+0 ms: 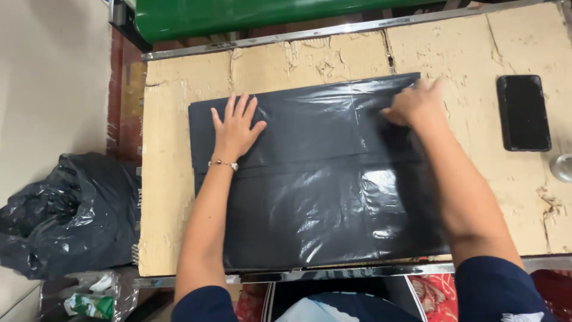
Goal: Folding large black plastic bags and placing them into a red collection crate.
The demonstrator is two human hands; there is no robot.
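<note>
Head view: left hand (235, 128) spread flat, right hand (414, 107) pinching black plastic sheet (316, 197).

Free room: bare cardboard table top (179, 179) to the left of my black plastic sheet (310, 179), a strip along its far edge, and a wide patch to its right; obstacles: black phone (523, 112) lying flat at far right; glass rim (563, 167) at the right edge; green roll (268, 15) beyond the table; stuffed black bag (65, 214) on the floor, left.
</note>
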